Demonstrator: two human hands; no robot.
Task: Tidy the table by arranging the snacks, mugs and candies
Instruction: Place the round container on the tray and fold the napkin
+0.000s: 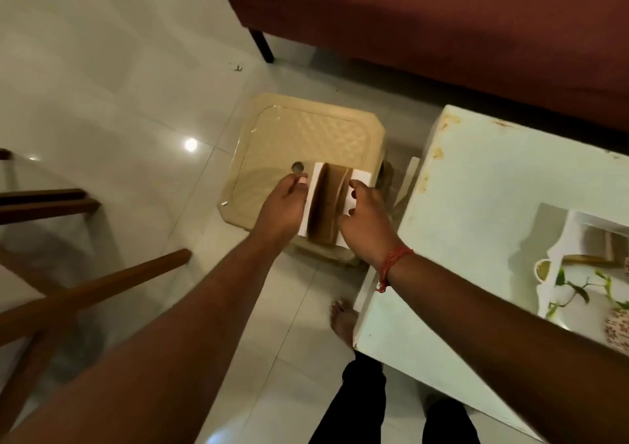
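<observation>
I hold a small open box (328, 202) with white sides and a brown inside, low over a beige plastic stool (306, 130). My left hand (280, 207) grips its left white side. My right hand (366, 220) grips the right side, which has a cut-out hole. Whether the box touches the stool I cannot tell. At the right edge a patterned mug (617, 328) and a small white cup (543, 270) show beside a green plant sprig (578, 290). No snacks or candies are visible.
A white table (476, 178) with chipped edges stands right of the stool. A dark red sofa (442, 35) fills the back. A glass-topped table with wooden legs (85, 293) is at the left. My bare foot (343, 321) rests on the tiled floor.
</observation>
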